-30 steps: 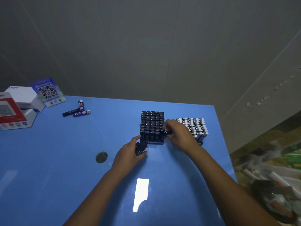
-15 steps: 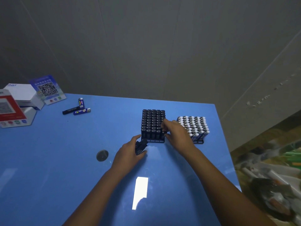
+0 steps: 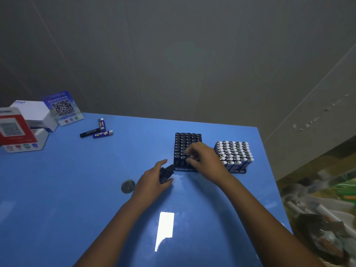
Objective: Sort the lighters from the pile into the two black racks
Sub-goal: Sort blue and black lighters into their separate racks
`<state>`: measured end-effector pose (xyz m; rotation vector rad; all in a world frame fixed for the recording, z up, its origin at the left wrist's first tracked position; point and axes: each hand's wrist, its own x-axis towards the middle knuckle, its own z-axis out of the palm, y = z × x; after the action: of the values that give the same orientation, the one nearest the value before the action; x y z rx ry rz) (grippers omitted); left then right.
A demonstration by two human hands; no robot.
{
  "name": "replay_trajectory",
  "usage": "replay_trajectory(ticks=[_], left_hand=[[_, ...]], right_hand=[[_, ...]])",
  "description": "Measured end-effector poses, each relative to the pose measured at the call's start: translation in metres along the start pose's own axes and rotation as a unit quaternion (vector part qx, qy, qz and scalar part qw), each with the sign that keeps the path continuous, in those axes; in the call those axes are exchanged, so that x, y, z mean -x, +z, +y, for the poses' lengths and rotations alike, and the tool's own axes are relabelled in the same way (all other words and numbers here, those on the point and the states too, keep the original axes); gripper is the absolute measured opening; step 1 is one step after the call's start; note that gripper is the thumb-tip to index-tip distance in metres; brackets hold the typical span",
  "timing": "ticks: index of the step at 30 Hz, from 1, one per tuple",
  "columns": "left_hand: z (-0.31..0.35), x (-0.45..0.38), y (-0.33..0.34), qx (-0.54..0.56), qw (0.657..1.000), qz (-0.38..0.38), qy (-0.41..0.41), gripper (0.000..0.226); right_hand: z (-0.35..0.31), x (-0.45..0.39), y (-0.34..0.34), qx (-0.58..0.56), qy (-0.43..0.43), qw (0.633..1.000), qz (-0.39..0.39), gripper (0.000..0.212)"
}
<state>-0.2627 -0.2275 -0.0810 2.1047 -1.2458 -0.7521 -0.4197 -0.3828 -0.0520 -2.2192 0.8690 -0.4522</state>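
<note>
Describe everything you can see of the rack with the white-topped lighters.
The rack of white-topped lighters stands on the blue table near its right edge, just right of the rack of black lighters. Its black base shows along the front. Blue-bodied lighters stand upright in tight rows, apparently filling it. Neither hand touches it; the right hand is beside it.

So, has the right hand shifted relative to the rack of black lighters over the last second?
Yes. The right hand has moved from the near right corner of the rack of black lighters to over its near rows, its fingers pinching a lighter there.
</note>
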Motion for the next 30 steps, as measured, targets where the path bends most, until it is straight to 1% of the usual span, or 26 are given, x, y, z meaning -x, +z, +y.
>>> replay_trajectory(ticks=[3, 6, 9, 18, 22, 27, 30], left_hand=[[-0.002, 0.000, -0.007, 0.002, 1.000, -0.001, 0.006, 0.067], [-0.004, 0.000, -0.013, 0.009, 1.000, -0.002, 0.012, 0.067], [-0.008, 0.000, -0.017, 0.021, 1.000, -0.009, 0.012, 0.067], [-0.015, 0.003, -0.026, -0.006, 0.999, -0.033, 0.032, 0.064], [-0.017, 0.001, -0.028, -0.011, 0.999, -0.042, 0.033, 0.063], [-0.028, 0.003, -0.032, -0.011, 0.999, -0.046, 0.002, 0.065], [-0.034, 0.004, -0.033, -0.015, 0.999, -0.046, -0.002, 0.062]], right_hand=[[-0.014, -0.002, 0.007, -0.082, 0.043, 0.995, -0.038, 0.016], [-0.025, -0.003, 0.015, -0.169, 0.081, 0.976, -0.108, 0.011], [-0.031, -0.003, 0.022, -0.195, 0.097, 0.966, -0.141, 0.012], [-0.042, 0.000, 0.025, -0.216, 0.115, 0.958, -0.148, 0.004], [-0.044, 0.000, 0.013, -0.241, 0.133, 0.955, -0.115, 0.009], [-0.038, 0.005, -0.001, -0.228, 0.130, 0.962, -0.073, 0.029], [-0.034, 0.007, -0.006, -0.244, 0.152, 0.957, -0.040, 0.025]])
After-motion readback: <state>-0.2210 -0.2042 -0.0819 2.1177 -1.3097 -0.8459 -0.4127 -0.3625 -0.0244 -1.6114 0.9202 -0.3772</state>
